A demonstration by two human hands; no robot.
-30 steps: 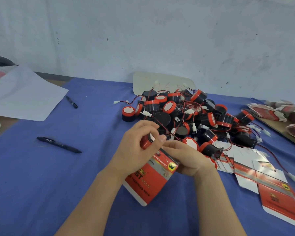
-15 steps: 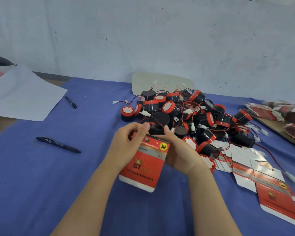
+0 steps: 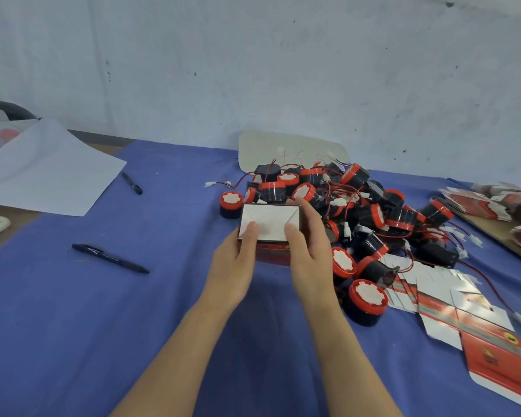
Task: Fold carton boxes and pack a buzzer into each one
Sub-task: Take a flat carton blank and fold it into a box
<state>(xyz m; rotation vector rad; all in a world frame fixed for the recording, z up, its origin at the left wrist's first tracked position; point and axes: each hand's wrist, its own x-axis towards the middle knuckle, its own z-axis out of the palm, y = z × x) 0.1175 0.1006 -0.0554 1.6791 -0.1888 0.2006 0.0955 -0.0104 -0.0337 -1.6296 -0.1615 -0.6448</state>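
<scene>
Gripped at frame centre in both hands: carton box [image 3: 269, 224], white folded flaps up. Left hand [image 3: 235, 266] thumb pressing the flaps, fingers hidden beneath; right hand [image 3: 309, 251] thumb beside it, fingers curled round the right edge. Open blue worktop [image 3: 73, 326] lower left; crowded on the right by flat cartons [image 3: 463, 314] and, just behind the box, the buzzer pile [image 3: 358, 206]. Half a second ago, red printed face toward the camera; now turned to the closed white end. Farther left, near pen [image 3: 109, 257], far pen [image 3: 132, 183], paper sheet [image 3: 45, 173] at the edge. Beyond, scuffed grey wall [image 3: 253, 70].
</scene>
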